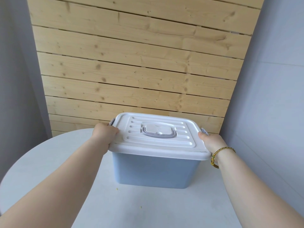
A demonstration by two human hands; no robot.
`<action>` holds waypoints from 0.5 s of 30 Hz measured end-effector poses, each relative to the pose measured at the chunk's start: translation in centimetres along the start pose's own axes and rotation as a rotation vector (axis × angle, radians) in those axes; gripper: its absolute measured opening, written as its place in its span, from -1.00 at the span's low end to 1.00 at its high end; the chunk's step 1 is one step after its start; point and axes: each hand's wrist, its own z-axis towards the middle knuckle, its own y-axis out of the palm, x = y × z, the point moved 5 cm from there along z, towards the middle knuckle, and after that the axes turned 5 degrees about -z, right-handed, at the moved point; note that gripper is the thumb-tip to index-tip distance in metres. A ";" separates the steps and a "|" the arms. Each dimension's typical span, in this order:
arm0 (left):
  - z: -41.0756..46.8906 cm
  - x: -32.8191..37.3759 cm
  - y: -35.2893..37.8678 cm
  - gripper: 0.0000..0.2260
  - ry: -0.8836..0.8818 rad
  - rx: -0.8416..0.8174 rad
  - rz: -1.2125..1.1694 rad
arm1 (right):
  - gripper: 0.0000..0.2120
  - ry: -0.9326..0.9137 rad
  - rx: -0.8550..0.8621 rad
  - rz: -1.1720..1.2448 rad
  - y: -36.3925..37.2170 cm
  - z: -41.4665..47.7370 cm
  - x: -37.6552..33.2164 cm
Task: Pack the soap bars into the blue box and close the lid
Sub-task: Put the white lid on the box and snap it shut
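The blue box [156, 171] stands on the round white table, near its far edge. Its white ribbed lid [158, 137] lies flat on top, with a grey folding handle [158, 131] in the middle. My left hand [104, 133] grips the lid's left edge beside a grey side latch [112, 122]. My right hand [211, 142] holds the lid's right edge by the other latch [204, 130]; a yellow braided bracelet is on that wrist. No soap bars are visible; the box's inside is hidden under the lid.
The white table [49, 162] carries a few tiny yellow crumbs [140, 207] in front of the box. A wall of pale wooden planks [131, 63] rises right behind the table, with grey walls on both sides.
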 end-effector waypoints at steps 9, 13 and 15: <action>-2.2 0.6 0.3 -0.80 0.128 0.052 0.111 | -0.75 -0.062 0.003 -0.302 0.3 0.5 -1.2; -4.6 -1.1 0.4 -0.46 0.140 0.179 -0.089 | -0.54 -0.042 -0.084 0.031 0.6 1.3 0.1; -5.2 -1.9 0.7 -0.46 0.127 0.189 -0.171 | -0.64 -0.005 -0.132 0.162 0.9 1.6 0.7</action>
